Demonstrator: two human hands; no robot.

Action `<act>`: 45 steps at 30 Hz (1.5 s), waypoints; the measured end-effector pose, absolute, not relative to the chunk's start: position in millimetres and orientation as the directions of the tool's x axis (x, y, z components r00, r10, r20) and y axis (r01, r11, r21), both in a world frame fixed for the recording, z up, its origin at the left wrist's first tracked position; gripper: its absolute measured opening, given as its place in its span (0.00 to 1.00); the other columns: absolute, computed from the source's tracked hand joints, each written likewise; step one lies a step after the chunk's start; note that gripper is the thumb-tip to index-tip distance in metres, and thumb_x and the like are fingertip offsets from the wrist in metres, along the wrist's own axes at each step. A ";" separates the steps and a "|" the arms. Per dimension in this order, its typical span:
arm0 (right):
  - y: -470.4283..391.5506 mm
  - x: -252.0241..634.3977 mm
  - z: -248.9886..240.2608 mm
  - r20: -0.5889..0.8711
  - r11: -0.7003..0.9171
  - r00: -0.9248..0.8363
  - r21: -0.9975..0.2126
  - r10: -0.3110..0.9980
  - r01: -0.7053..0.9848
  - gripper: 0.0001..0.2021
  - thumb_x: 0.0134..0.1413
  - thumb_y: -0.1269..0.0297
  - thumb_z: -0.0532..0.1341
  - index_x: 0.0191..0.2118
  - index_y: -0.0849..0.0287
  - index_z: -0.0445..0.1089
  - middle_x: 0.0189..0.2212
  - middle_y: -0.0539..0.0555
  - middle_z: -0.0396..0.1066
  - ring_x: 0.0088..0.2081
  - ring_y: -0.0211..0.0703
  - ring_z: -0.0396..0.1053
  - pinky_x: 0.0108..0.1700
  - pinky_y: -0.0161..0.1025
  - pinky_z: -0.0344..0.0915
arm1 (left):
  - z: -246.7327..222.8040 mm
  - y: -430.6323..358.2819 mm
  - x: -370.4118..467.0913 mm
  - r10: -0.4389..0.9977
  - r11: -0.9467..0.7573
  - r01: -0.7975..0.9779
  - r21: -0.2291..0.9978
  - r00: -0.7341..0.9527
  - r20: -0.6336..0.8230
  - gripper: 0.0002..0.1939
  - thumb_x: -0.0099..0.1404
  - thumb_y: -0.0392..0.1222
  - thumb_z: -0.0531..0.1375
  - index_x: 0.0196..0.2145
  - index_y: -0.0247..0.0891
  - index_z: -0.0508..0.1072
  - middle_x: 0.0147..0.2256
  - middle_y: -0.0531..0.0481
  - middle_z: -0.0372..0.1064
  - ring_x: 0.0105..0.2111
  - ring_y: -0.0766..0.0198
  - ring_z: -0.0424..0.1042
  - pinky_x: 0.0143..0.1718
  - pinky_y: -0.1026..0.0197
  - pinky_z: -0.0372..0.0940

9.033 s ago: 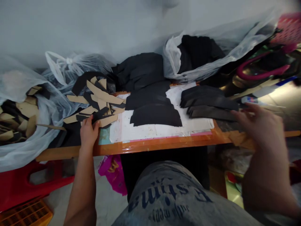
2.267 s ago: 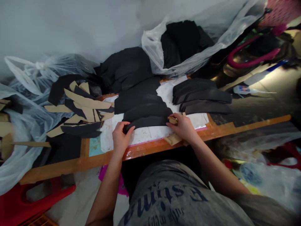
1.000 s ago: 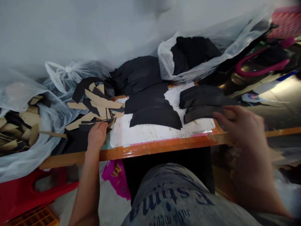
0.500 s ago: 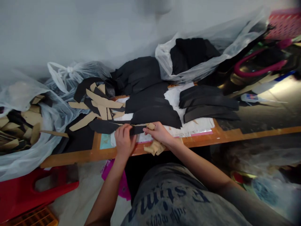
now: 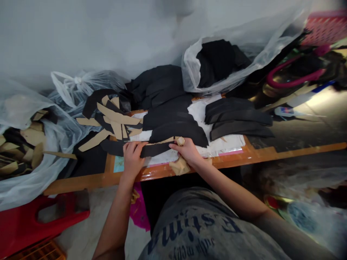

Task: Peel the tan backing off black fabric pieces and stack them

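A long black strip (image 5: 158,148) with a tan edge stretches between my hands, low over the front of the table. My left hand (image 5: 132,157) is closed on its left part, fingers over the top. My right hand (image 5: 189,151) pinches the strip's right end, with a small tan piece by its fingers. Crumpled tan paper (image 5: 179,167) hangs below this hand at the table edge. Just behind the strip lie overlapping black curved pieces (image 5: 176,131). Tan and black cut pieces (image 5: 116,117) lie in a loose heap beyond my left hand.
Two clear plastic bags stand at the back, one with black pieces (image 5: 219,59). Another bag (image 5: 65,133) at left holds tan and black pieces. More black curved pieces (image 5: 240,119) lie at right. A red stool (image 5: 40,220) stands below the table's taped front edge (image 5: 81,180).
My left hand has slid left along the black strip, so more of it shows between my hands. My right hand has shifted slightly right, still pinching its end.
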State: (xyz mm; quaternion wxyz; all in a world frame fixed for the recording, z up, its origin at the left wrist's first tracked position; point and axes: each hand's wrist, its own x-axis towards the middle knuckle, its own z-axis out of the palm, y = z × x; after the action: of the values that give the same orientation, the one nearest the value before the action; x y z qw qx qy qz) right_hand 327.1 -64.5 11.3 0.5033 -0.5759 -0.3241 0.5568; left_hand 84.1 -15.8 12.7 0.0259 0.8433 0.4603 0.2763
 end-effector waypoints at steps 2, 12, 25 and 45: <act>-63.3 327.4 14.5 -0.304 -0.241 0.218 -0.931 0.927 -0.274 0.16 0.40 0.56 0.72 0.35 0.60 0.76 0.23 0.46 0.64 0.20 0.32 0.55 0.20 0.34 0.53 | 11.7 -10.4 74.9 0.815 -0.530 0.806 0.263 0.399 0.421 0.24 0.58 0.29 0.55 0.50 0.42 0.77 0.41 0.44 0.73 0.47 0.52 0.71 0.62 0.45 0.55; -83.0 376.1 34.3 -0.372 -0.316 0.221 -0.914 0.901 -0.254 0.18 0.35 0.54 0.77 0.28 0.62 0.77 0.18 0.45 0.64 0.17 0.30 0.56 0.17 0.31 0.52 | 47.1 -6.9 51.3 0.690 -0.320 0.928 0.189 0.092 0.718 0.19 0.68 0.39 0.60 0.55 0.34 0.74 0.54 0.33 0.70 0.56 0.46 0.68 0.58 0.42 0.63; -107.9 370.6 59.0 -0.298 -0.361 -0.208 -0.828 0.932 -0.429 0.19 0.39 0.54 0.77 0.25 0.63 0.72 0.18 0.48 0.69 0.16 0.29 0.57 0.17 0.29 0.51 | 57.3 -78.3 171.8 0.524 -0.852 0.320 0.415 0.559 0.643 0.23 0.67 0.26 0.59 0.57 0.40 0.72 0.49 0.41 0.73 0.49 0.59 0.74 0.49 0.55 0.73; -124.9 354.4 57.9 -0.256 -0.469 -0.400 -0.601 0.880 -0.648 0.22 0.47 0.52 0.76 0.29 0.59 0.64 0.16 0.38 0.54 0.17 0.26 0.44 0.17 0.25 0.51 | 67.9 -91.2 176.2 0.446 -0.889 0.154 0.432 0.508 0.737 0.20 0.65 0.26 0.63 0.53 0.38 0.75 0.47 0.44 0.76 0.48 0.60 0.76 0.46 0.56 0.76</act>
State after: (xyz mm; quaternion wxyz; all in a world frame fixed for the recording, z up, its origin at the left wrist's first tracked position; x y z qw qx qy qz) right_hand 354.4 -124.9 57.9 0.4714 -0.2790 -0.2083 0.8103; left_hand 176.2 -91.2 67.9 0.1574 0.8540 0.1755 0.4638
